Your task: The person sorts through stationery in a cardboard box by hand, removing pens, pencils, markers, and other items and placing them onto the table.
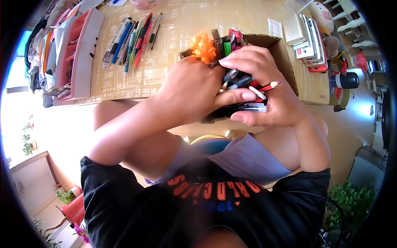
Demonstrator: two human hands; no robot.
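Note:
A bundle of pens and pencils (244,84) sits between my two hands, above an open cardboard box (285,53) at the table's near edge. My right hand (275,84) wraps round the bundle from the right, fingers over the top and thumb below. A red pencil (271,86) with a bare wooden tip sticks out across that palm. From the left, my left hand (192,84) closes on the same bundle; its thumb lies over the pens and its other fingers are mostly hidden. Beyond the left knuckles stands an orange knobbly topper (203,47), with a green marker (227,48) beside it.
Several pens and markers (130,39) lie in a row on the table (173,25) to the left. A pink-and-white drawer organizer (78,53) stands at the far left. White boxes (308,43) and a plush toy (321,15) are at the right.

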